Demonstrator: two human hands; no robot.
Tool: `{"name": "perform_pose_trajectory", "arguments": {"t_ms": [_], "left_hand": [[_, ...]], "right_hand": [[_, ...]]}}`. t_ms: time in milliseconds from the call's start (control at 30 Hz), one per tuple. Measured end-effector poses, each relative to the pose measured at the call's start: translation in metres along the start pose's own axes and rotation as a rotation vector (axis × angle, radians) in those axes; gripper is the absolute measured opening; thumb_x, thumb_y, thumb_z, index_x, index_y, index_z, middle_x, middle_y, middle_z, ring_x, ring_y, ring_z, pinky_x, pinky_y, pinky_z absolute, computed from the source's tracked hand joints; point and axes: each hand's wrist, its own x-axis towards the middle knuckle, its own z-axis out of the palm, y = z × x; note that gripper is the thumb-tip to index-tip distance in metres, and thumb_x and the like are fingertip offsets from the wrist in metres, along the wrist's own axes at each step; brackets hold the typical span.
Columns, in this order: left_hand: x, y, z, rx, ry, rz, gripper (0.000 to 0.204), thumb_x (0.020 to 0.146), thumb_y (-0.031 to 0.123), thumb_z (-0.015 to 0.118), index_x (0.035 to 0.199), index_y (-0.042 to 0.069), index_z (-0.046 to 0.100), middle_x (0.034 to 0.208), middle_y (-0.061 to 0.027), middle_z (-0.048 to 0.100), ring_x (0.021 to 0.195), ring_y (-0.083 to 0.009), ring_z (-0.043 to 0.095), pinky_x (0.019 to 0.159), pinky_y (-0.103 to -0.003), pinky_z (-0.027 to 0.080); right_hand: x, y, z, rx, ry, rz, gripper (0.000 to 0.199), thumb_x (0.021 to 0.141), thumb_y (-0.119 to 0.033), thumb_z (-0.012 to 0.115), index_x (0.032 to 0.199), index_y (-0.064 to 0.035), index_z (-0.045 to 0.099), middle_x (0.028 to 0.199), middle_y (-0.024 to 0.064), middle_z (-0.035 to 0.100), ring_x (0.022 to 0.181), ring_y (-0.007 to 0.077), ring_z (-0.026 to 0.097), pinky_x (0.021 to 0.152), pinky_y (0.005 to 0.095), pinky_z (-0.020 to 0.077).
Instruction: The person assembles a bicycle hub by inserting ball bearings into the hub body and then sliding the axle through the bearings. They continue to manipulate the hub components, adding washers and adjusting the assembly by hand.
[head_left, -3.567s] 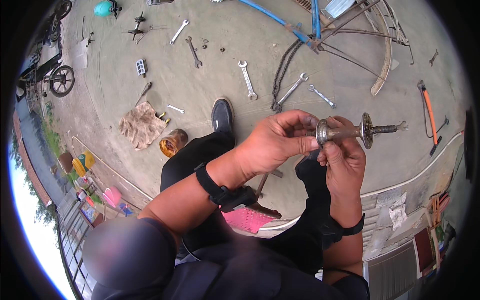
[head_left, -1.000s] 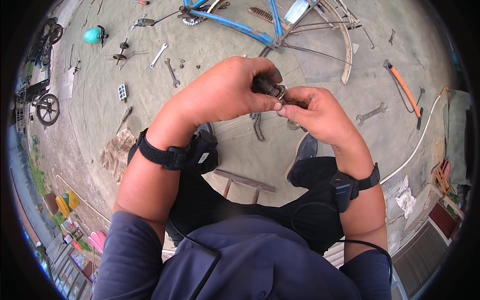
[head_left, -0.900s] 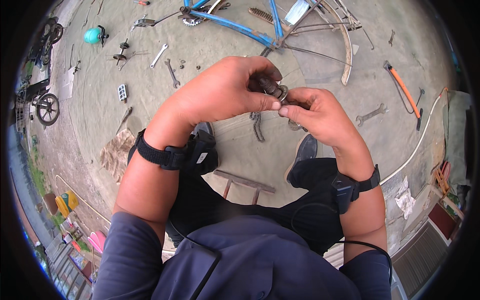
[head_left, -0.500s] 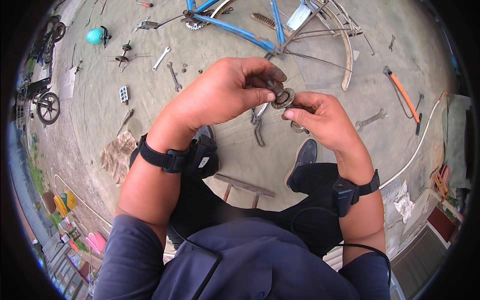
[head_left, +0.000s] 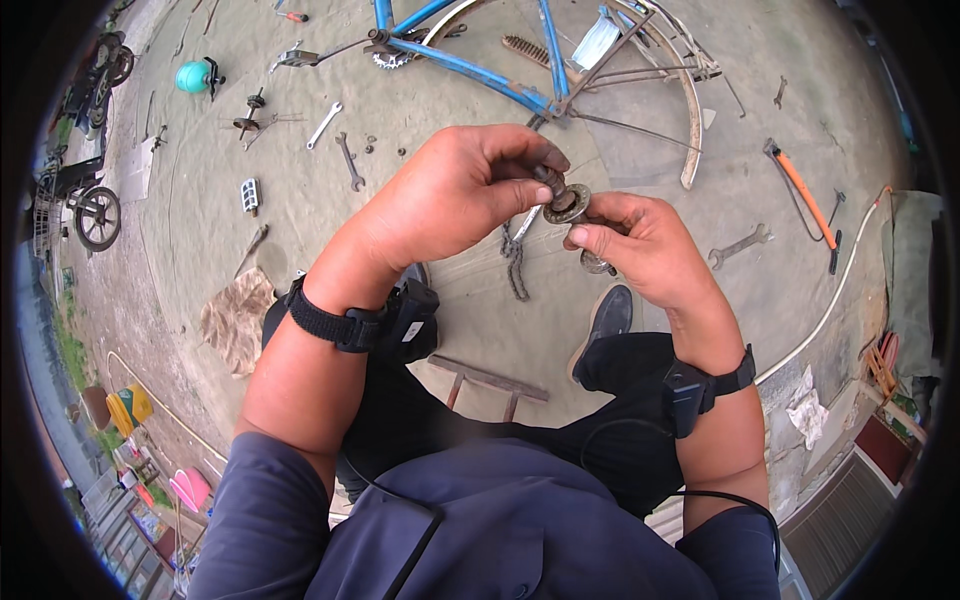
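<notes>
My left hand [head_left: 460, 190] and my right hand [head_left: 650, 245] meet over a small, greasy metal wheel hub [head_left: 567, 206] held in front of me above the ground sheet. My right thumb and fingers grip its barrel between the two round flanges. At the upper end, the left thumb and fingertips pinch a dark, stubby cylindrical piece [head_left: 547, 178], perhaps the axle end; the fingers partly hide it. Below the hands, a bicycle chain [head_left: 515, 270] lies on the sheet beside a shiny tool partly covered by the hub.
A blue bicycle frame [head_left: 480, 68] lies ahead with a pale mudguard [head_left: 692, 150]. Around it are spanners [head_left: 325, 125], a pedal [head_left: 250, 195], a spoked hub [head_left: 250, 112], and an orange-handled hacksaw [head_left: 805, 190]. A low wooden stool [head_left: 488, 378] stands between my legs.
Both hands keep their hold on the hub, almost in place. The left fingertips have shifted slightly on the end piece, and the whole view has moved a little.
</notes>
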Motion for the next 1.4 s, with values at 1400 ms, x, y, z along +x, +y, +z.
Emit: {"name": "perform_pose_trajectory", "arguments": {"t_ms": [1400], "left_hand": [[-0.0072,0.0082,-0.0037,-0.100,0.173,0.126,0.024,0.098,0.002,0.068,0.122,-0.003,0.067,0.102,-0.0063,0.074,0.095,-0.0097,0.068,0.084,-0.026,0.056]], "right_hand": [[-0.0030,-0.0055,-0.0072,-0.015,-0.007,0.073,0.035,0.095,-0.018,0.076,0.122,0.0025,0.071,0.104,0.0059,0.075,0.095,0.0111,0.066,0.081,0.0272,0.0506]]}}
